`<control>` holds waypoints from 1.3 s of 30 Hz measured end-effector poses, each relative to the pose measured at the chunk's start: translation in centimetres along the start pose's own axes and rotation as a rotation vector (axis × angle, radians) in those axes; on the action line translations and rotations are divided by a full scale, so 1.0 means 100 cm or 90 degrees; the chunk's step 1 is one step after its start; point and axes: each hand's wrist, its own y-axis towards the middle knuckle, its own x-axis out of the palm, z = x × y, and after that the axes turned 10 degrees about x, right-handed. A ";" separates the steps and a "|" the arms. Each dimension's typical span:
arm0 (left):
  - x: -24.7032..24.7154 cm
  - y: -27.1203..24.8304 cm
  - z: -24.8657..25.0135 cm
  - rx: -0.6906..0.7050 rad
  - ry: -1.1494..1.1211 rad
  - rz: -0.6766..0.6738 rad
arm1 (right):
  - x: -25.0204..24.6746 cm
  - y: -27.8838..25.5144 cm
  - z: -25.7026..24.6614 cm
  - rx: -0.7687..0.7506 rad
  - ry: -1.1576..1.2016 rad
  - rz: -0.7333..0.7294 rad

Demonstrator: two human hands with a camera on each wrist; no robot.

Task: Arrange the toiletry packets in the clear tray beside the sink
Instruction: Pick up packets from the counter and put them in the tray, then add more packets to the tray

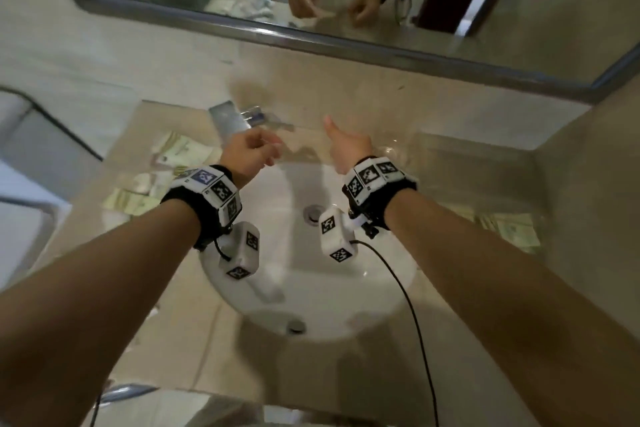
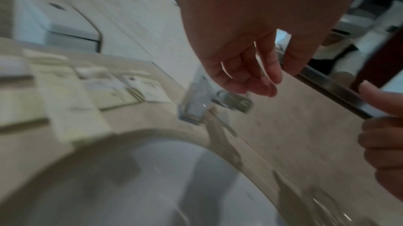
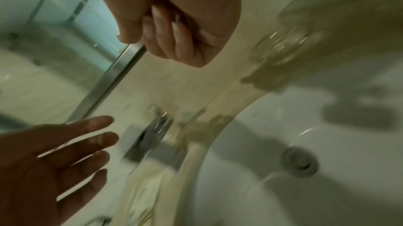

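Several pale green and white toiletry packets (image 1: 183, 149) (image 2: 109, 95) lie scattered on the counter left of the sink. The clear tray (image 1: 533, 184) stands on the counter right of the sink, with a few packets (image 1: 509, 230) in its near end. My left hand (image 1: 266, 149) (image 2: 257, 81) hovers above the sink's back left rim near the faucet, fingers relaxed and holding nothing. My right hand (image 1: 343, 149) (image 3: 174, 40) hovers over the sink's back rim with its thumb out. Its fingers are curled into the palm, empty. Both views from the wrists are blurred.
A white basin (image 1: 311, 288) with a drain (image 1: 313, 213) fills the middle of the counter. A chrome faucet (image 1: 242, 118) (image 2: 196, 102) stands behind it at the left. A clear glass (image 3: 281, 47) sits near the back rim. A mirror (image 1: 311, 38) hangs above. A toilet tank (image 2: 54, 23) stands left.
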 end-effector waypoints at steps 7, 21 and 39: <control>-0.133 -0.029 -0.048 -0.056 0.029 0.140 | 0.152 -0.016 -0.003 -0.064 -0.129 -0.161; -0.264 -0.091 -0.165 -0.361 0.272 0.102 | 0.278 0.009 0.039 -0.067 -0.511 -0.030; -0.288 -0.104 -0.198 -0.296 0.371 -0.112 | 0.308 0.052 0.031 -0.095 -0.667 0.078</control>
